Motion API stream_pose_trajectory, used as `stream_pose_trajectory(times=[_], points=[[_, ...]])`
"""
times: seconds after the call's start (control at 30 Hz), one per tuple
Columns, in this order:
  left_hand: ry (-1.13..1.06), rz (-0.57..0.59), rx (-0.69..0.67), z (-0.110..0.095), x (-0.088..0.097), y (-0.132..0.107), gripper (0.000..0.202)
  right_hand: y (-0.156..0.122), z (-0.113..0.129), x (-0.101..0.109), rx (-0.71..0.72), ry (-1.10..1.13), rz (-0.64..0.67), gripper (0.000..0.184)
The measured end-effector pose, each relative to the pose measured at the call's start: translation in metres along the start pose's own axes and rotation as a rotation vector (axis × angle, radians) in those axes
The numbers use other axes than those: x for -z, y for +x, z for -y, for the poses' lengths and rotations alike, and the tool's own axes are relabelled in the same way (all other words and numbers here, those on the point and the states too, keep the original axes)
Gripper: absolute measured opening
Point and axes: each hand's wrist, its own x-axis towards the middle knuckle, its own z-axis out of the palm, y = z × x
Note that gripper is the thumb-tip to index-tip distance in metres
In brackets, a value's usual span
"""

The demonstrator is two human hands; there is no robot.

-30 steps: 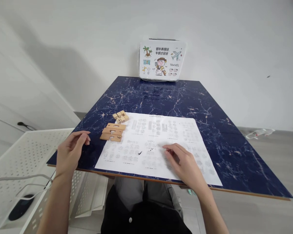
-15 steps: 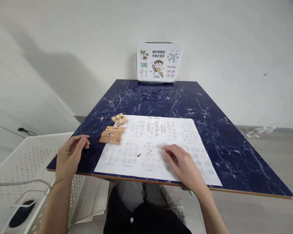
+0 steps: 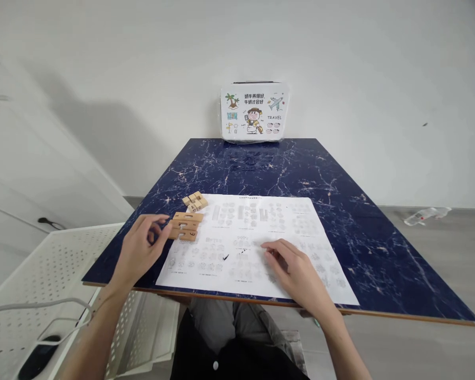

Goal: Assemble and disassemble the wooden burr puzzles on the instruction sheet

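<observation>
Three flat wooden puzzle pieces [image 3: 189,225] with cut-out slots and dark numerals lie side by side at the left edge of a printed paper sheet [image 3: 217,274]. At their left ends is my left hand [image 3: 144,245], its thumb and index finger apart; whether the thumb touches a piece I cannot tell. Just behind them sits a cluster of small notched wooden blocks [image 3: 196,201], also numbered. My right hand [image 3: 293,266] rests on the right half of the sheet, fingers loosely bent and thumb apart, holding nothing. Faint rows of diagrams cover the paper.
A white cartoon-printed case [image 3: 254,112] in clear wrap stands at the back of the blue marbled table [image 3: 257,169], against the wall. Left of the table is a white perforated cart [image 3: 27,269] with a cable [image 3: 43,304] over it. A clear plastic bottle [image 3: 425,215] lies on the floor at right.
My left hand has moved right and a little forward to the left ends of the flat wooden pieces, its fingers spreading. My right hand stays in place. The view has tilted slightly.
</observation>
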Motion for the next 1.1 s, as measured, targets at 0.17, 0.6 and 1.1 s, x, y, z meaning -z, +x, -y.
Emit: stream_pose_trajectory(times=[0.17, 0.6, 1.1], points=[[0.384, 0.157, -0.031, -0.013, -0.025, 0.058, 0.069, 0.000, 0.000, 0.000, 0.004, 0.003, -0.012, 0.023], [0.642, 0.592, -0.064, -0.032, -0.074, 0.128, 0.080, 0.002, -0.004, 0.000, 0.037, 0.043, -0.035, 0.023], [0.355, 0.621, -0.430, -0.159, -0.080, 0.061, 0.058, 0.007, -0.007, -0.001, 0.096, 0.076, -0.087, 0.018]])
